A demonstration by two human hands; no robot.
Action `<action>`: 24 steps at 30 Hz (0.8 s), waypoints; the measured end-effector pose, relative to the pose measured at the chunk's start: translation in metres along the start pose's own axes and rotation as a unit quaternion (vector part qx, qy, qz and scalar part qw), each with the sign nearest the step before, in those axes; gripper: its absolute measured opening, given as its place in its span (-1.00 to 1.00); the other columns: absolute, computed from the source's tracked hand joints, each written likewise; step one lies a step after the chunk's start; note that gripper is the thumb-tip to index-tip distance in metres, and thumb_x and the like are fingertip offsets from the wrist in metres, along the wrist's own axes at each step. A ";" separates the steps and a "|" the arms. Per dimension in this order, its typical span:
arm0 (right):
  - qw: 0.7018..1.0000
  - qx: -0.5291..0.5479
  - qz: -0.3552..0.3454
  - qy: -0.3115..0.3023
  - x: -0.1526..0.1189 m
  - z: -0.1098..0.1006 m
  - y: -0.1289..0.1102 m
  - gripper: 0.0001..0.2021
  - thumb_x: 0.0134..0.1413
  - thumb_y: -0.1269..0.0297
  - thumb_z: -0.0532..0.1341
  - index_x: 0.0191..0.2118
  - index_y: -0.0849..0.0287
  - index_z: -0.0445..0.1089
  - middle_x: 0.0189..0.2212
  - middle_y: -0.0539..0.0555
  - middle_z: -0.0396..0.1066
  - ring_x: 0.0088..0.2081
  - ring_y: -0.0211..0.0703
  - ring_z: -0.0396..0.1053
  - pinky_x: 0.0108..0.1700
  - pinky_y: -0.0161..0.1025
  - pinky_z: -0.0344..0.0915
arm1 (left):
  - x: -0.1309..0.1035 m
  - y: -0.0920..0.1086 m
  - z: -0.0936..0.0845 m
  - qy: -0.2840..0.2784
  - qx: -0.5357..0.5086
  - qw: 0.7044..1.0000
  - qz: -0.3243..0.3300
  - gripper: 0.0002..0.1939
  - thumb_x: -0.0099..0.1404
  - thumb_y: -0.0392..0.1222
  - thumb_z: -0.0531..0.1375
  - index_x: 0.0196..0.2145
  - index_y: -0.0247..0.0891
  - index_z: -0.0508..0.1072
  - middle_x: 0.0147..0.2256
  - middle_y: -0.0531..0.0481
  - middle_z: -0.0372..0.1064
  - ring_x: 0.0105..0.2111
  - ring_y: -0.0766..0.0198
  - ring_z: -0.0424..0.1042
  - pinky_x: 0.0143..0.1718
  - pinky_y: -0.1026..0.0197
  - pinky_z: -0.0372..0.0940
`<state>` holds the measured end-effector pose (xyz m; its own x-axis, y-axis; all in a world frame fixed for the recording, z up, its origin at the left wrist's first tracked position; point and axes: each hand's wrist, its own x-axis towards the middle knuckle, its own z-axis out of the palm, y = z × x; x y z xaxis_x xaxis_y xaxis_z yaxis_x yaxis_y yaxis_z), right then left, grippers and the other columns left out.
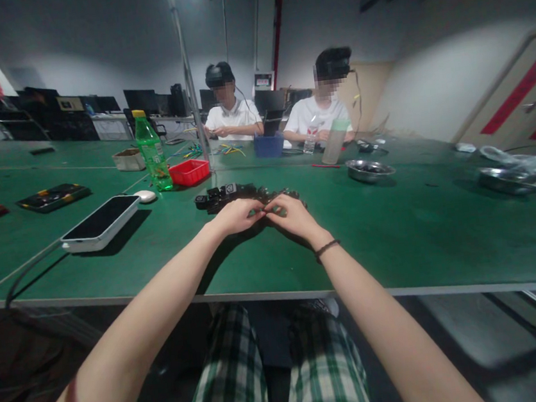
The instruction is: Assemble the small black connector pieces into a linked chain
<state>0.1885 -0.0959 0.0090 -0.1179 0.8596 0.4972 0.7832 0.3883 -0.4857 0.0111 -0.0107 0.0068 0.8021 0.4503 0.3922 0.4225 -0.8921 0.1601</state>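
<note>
My left hand (pixel 240 215) and my right hand (pixel 293 213) meet fingertip to fingertip just above the green table (pixel 397 231). Both are closed in a pinch; whatever sits between the fingertips is too small to make out. Right behind them lies a pile of small black parts (pixel 219 197), partly covered by my fingers. Some of these parts are blocky with pale marks on top, while those nearer my right hand look smaller and glossier. A dark band circles my right wrist.
Left of the pile are a white-cased device (pixel 101 225) with a cable, a green bottle (pixel 151 153) and a red bin (pixel 190 172). Metal bowls (pixel 370 170) stand to the right. Across the table two people sit near a blue bin (pixel 269 145) and a metal pole (pixel 188 74).
</note>
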 end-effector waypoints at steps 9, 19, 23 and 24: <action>0.993 -0.113 0.034 0.002 0.000 -0.011 -0.001 -0.86 0.04 0.38 0.20 -0.24 0.16 0.44 -0.15 0.13 0.49 -0.06 0.02 0.35 0.02 -0.06 0.15 | -0.002 0.000 -0.003 0.003 0.042 0.999 0.000 -0.71 0.32 -0.05 0.07 -0.14 -0.18 0.49 -0.17 -0.05 0.50 -0.21 0.21 0.48 -0.25 0.27 0.31; 0.982 -0.164 0.091 0.028 -0.003 -0.014 0.003 -0.78 0.05 0.36 0.16 -0.15 0.10 0.41 -0.12 0.09 0.50 -0.06 0.02 0.34 -0.04 -0.07 -0.04 | -0.002 0.001 -0.005 0.014 0.089 0.995 -0.048 -0.73 0.29 -0.05 0.08 -0.20 -0.17 0.52 -0.19 -0.04 0.51 -0.23 0.17 0.49 -0.27 0.24 0.32; 0.978 -0.173 0.109 0.049 -0.002 -0.012 0.006 -0.71 0.02 0.38 0.16 -0.08 0.10 0.37 -0.16 0.10 0.52 -0.08 0.02 0.35 -0.08 -0.09 -0.06 | -0.003 0.001 -0.005 0.028 0.094 0.993 -0.067 -0.73 0.28 -0.07 0.09 -0.17 -0.16 0.51 -0.16 -0.02 0.51 -0.21 0.16 0.49 -0.26 0.22 0.33; 0.976 -0.175 0.114 0.054 -0.002 -0.011 0.007 -0.69 0.02 0.38 0.16 -0.06 0.11 0.35 -0.16 0.11 0.52 -0.08 0.03 0.35 -0.08 -0.08 -0.06 | -0.003 0.001 -0.006 0.030 0.096 0.992 -0.072 -0.73 0.28 -0.07 0.09 -0.17 -0.16 0.51 -0.16 -0.02 0.51 -0.21 0.16 0.49 -0.26 0.22 0.33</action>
<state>0.2012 -0.0986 0.0126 0.1338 0.8629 0.4874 0.9446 0.0377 -0.3261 0.0069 -0.0130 0.0109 0.7026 0.5650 0.4326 0.6089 -0.7919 0.0453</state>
